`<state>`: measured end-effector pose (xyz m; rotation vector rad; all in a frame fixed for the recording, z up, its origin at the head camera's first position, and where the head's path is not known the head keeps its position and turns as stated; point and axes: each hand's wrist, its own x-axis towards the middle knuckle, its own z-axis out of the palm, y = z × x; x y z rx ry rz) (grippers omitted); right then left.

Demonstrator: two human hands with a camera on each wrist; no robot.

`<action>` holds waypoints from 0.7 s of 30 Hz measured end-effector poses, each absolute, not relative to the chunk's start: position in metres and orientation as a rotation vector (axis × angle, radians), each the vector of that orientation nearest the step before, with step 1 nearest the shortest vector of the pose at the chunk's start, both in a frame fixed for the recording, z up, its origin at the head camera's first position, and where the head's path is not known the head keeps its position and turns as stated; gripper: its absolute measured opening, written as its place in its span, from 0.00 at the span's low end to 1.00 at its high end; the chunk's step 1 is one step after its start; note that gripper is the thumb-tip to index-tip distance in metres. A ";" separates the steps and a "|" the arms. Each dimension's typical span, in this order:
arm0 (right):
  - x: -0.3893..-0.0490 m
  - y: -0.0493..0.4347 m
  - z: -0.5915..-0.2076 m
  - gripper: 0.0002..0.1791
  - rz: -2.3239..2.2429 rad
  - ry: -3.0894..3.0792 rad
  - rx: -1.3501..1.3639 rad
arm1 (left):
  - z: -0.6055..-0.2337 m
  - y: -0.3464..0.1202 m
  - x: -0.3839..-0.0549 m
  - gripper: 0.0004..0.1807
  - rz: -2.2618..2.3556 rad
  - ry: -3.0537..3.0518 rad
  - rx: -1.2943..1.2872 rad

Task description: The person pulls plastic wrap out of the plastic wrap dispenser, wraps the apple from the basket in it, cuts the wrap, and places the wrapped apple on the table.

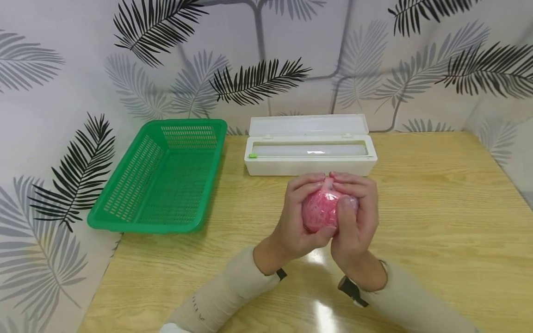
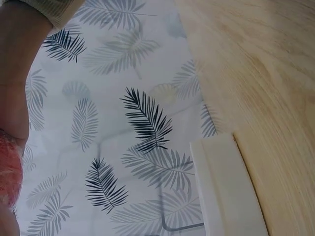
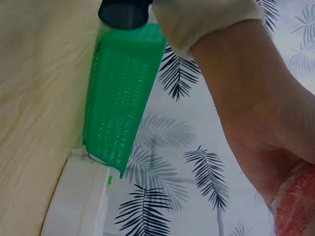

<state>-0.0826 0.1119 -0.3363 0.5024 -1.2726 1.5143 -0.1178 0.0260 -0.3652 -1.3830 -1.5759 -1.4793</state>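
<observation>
A round pink-red thing (image 1: 318,210), wrapped in shiny clear film, is held above the table in front of me. Its exact kind is hidden by the wrap. My left hand (image 1: 296,219) curls round its left side, the thumb under its near edge. On the other side my right hand (image 1: 361,217) grips it, thumb laid across the film. Both hands' fingertips meet at the top, near a gathered bit of film. At the edges of both wrist views, only part of the red wrapped thing (image 2: 9,169) (image 3: 295,204) shows.
Behind the hands stands a white cling film dispenser (image 1: 310,167), its lid raised, a roll inside and a green slider (image 1: 252,156) at the left. A green perforated basket (image 1: 203,194) stands to the left on the wooden table (image 1: 449,208). Leaf-patterned covering lines the back and left.
</observation>
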 end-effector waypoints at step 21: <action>-0.102 0.125 -0.340 0.30 1.131 -1.344 0.771 | -0.353 0.031 -0.100 0.31 -2.093 -1.638 -1.085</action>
